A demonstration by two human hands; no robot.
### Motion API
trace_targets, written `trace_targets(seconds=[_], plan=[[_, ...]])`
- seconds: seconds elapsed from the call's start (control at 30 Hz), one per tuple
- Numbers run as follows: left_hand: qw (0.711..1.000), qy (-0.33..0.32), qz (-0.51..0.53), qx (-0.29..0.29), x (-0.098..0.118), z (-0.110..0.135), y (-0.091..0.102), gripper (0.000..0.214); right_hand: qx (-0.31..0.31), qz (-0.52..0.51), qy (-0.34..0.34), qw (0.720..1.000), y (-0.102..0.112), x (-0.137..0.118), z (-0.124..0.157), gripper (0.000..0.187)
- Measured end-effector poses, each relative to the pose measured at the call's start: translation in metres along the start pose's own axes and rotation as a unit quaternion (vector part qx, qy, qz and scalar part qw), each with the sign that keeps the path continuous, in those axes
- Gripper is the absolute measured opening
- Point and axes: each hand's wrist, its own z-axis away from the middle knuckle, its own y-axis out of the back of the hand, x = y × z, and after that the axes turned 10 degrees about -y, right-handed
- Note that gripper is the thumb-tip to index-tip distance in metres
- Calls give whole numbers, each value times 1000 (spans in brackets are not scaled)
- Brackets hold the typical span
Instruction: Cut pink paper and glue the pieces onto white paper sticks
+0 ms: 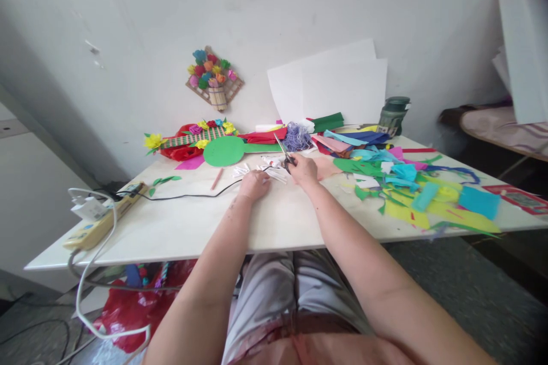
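My right hand is closed around the handles of a pair of scissors, whose blades point up and away from me. My left hand rests on the table beside it with curled fingers; whatever they may hold is hidden. Just beyond both hands lie several thin white sticks. A black cord runs across the table to my left hand. Behind the sticks lies a green round piece with a long strip. A pinkish sheet sits beside my right hand.
Coloured paper scraps cover the table's right side, with a dark green bottle behind. A power strip with a white charger lies at the left edge. At the back are a flower-decorated piece, purple thread and white boards.
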Motion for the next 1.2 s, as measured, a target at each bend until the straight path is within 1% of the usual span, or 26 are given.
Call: trace_targets(seconds=[0.1, 0.2, 0.33, 0.43, 0.57, 0.67, 0.8, 0.9, 1.1, 1.2], plan=[[1000, 6, 1, -3, 1, 1, 1, 24, -2, 7, -6, 1000, 1, 0, 0, 35], [1000, 15, -6, -5, 2, 0, 2, 27, 9, 7, -19, 1000, 3, 0, 0, 34], [997, 70, -22, -6, 4, -2, 0, 33, 28, 10, -60, 998, 4, 1, -2, 31], [993, 113, -39, -8, 4, -4, -3, 34, 32, 5, -68, 997, 4, 1, -3, 32], [988, 146, -48, -16, 3, -5, -4, 30, 33, 6, -78, 996, 6, 1, -2, 33], [986, 166, -20, -5, 4, -4, -1, 29, 41, 16, -91, 995, 10, 1, -2, 32], [986, 166, 20, 27, 7, -4, 3, 32, 33, 25, -116, 992, 15, 3, -3, 31], [986, 155, 43, 38, 11, -5, 4, 31, 19, 34, -123, 992, 15, 5, -4, 30], [988, 110, 79, 69, 16, -7, -1, 27, 13, 39, -136, 990, 13, 6, -4, 31], [988, 113, 81, 69, 13, -6, -5, 22, 18, 39, -145, 989, 12, 8, -6, 32]])
